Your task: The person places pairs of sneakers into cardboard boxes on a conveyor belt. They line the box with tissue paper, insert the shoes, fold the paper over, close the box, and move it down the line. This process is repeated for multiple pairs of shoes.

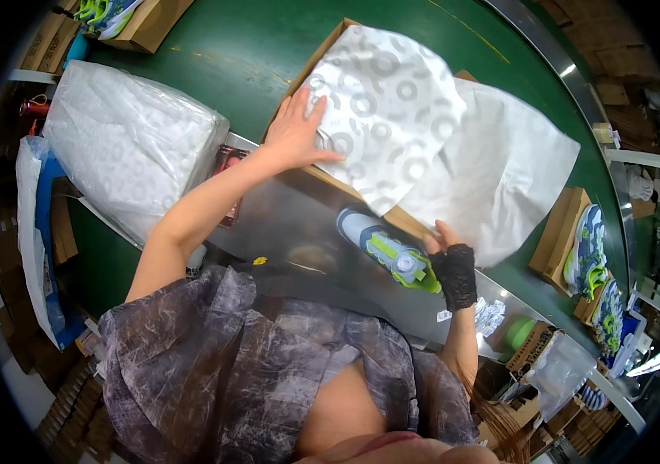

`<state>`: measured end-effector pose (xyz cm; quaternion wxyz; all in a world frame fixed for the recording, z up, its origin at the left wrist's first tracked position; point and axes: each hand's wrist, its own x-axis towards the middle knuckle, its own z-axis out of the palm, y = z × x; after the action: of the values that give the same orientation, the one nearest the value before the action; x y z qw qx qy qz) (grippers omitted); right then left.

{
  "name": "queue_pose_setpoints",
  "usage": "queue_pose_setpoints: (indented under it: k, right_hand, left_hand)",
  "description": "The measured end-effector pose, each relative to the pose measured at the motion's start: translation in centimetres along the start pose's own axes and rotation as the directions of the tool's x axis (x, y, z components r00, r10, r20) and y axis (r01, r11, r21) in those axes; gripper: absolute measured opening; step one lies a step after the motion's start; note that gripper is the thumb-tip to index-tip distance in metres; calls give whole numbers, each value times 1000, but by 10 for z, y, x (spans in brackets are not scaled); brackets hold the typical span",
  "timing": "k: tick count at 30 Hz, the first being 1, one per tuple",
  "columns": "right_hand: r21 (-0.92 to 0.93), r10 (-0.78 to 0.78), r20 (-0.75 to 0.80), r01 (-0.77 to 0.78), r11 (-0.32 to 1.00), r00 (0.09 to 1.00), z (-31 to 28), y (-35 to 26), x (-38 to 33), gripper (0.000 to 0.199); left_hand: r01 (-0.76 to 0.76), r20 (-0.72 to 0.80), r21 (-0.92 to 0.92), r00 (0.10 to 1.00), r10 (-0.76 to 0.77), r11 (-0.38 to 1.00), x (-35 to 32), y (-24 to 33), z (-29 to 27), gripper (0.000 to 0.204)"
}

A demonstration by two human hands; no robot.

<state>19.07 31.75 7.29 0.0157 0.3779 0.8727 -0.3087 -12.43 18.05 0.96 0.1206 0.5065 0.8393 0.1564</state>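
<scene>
A shallow cardboard box (411, 224) lies on the work surface in front of me, lined with white tissue paper (384, 100) printed with grey rings. A second flap of the paper (500, 162) spreads out past the box's right side. My left hand (299, 135) rests on the paper at the box's left edge, fingers spread. In a black fingerless glove, my right hand (453, 267) has its thumb and fingers about the near right corner of the box. Beside that hand, on the near side of the box, lies one blue-grey and lime-green sports shoe (388, 249).
On the left sits a plastic-wrapped stack of patterned paper (133, 139). A green belt (221, 69) runs behind the grey metal ledge (268, 232). Boxes with similar shoes (589, 251) stand at the right; another shoe box (148, 27) is at the upper left. Crumpled paper (489, 315) lies right.
</scene>
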Motion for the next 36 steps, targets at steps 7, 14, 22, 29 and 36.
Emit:
queue_pose_setpoints:
  k: [7,14,22,29,36]
  right_hand:
    - [7,-579,-379,628,778,722,-22,-119,90,34]
    - [-319,-369,-447,240,917,815,40,-150,268,68]
    - [-280,-334,-162,281,918,929,67,-144,346,40]
    - [-266,-537,-170,486,832,826,21,-131,274,46]
    - [-420,-428,154,451,788,891,-23,-26,91,40]
  left_hand:
    - [-6,-139,-146,990,-15,989,-55,-8,0,70]
    - [-169,-216,128,957,194,977,-71,-2,4,57]
    - [-90,-167,43,981,96,995,-73,-6,3,71]
    - [-218,-215,-186,960,177,958,-74,8,-8,59]
    - [-587,103,-330,756,647,739,-87,114,31,80]
